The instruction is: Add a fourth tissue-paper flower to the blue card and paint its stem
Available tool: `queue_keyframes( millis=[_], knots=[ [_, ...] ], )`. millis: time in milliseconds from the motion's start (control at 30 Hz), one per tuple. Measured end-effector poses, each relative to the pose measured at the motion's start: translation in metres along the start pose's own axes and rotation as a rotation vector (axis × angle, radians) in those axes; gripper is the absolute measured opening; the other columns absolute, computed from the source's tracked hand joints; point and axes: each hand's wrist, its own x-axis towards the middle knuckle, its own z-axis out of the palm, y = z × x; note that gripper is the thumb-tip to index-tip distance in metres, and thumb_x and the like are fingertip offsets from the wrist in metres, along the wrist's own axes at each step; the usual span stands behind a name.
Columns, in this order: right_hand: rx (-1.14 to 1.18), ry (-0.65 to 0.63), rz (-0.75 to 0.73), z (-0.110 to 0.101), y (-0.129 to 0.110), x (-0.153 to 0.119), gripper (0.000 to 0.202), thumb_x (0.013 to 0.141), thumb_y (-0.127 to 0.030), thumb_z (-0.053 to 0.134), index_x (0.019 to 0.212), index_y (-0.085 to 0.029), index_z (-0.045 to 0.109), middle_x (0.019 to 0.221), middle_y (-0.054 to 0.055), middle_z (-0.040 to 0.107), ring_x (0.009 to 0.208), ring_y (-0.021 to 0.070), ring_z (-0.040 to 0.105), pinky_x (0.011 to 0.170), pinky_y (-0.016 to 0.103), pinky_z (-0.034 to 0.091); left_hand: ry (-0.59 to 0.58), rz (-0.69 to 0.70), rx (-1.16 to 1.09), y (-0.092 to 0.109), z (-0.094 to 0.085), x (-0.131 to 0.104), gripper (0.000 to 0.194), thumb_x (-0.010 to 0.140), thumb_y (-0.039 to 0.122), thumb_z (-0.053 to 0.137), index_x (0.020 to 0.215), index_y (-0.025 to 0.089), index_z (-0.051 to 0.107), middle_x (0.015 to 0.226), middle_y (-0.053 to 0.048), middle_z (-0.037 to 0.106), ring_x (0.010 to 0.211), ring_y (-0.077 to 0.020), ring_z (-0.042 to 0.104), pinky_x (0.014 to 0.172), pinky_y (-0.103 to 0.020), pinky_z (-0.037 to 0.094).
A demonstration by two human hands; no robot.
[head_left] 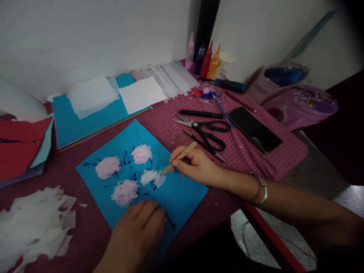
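Note:
A blue sheet [182, 193] lies turned at an angle on the checked tablecloth. On it are pink tissue flowers [125, 192] with dark blue painted marks around them, and a white tissue clump [149, 176] near the middle. My right hand [190, 163] pinches a flat wooden stick [186, 150], whose lower tip touches a small white piece [160, 181] beside the clump. My left hand [140, 227] rests over the lower edge of the sheet, fingers curled downward; its fingertips and anything under them are hidden.
Scissors [204, 126], pens and a black phone [255, 129] lie right of the sheet. Paint bottles [206, 62] stand at the back, near a smeared paint palette [207, 92]. White tissue pieces [31, 223] are heaped at the left, below red paper [22, 148].

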Motion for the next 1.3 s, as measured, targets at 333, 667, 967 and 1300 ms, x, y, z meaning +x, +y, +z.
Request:
queue_keyframes(
  millis=[333, 667, 967, 1300],
  knots=[
    [-0.026, -0.025, 0.082, 0.001, 0.000, 0.002, 0.007, 0.087, -0.023, 0.055, 0.086, -0.017, 0.058, 0.079, 0.001, 0.064, 0.054, 0.0073, 0.053, 0.047, 0.019, 0.045, 0.010, 0.049, 0.281, 0.029, 0.033, -0.029, 0.029, 0.090, 0.019, 0.040, 0.103, 0.016, 0.065, 0.104, -0.010, 0.071, 0.095, -0.0228, 0.065, 0.077, -0.031, 0.053],
    [-0.026, -0.031, 0.111, 0.002, -0.003, 0.005, 0.011, 0.087, -0.028, 0.058, 0.088, -0.016, 0.059, 0.077, 0.001, 0.064, 0.054, 0.0082, 0.054, 0.048, 0.020, 0.046, -0.002, -0.005, 0.195, 0.032, 0.038, -0.032, 0.026, 0.089, 0.020, 0.044, 0.104, 0.019, 0.065, 0.107, -0.010, 0.070, 0.099, -0.0228, 0.063, 0.078, -0.031, 0.052],
    [0.047, 0.119, 0.118, -0.005, -0.006, 0.004, 0.022, 0.085, -0.038, 0.060, 0.085, -0.017, 0.054, 0.068, -0.001, 0.064, 0.047, 0.0072, 0.053, 0.043, 0.019, 0.043, -0.011, 0.104, 0.108, 0.003, 0.020, -0.030, 0.036, 0.086, 0.009, 0.037, 0.108, 0.021, 0.063, 0.108, -0.003, 0.070, 0.098, -0.0175, 0.063, 0.080, -0.025, 0.051],
    [-0.049, 0.038, 0.124, -0.001, -0.004, 0.005, 0.012, 0.086, -0.028, 0.058, 0.085, -0.016, 0.057, 0.069, 0.000, 0.062, 0.050, 0.0078, 0.053, 0.044, 0.018, 0.044, -0.059, -0.027, 0.123, -0.028, -0.002, -0.014, 0.031, 0.088, 0.013, 0.040, 0.105, 0.025, 0.063, 0.097, -0.003, 0.068, 0.090, -0.0226, 0.061, 0.079, -0.035, 0.050]
  ],
)
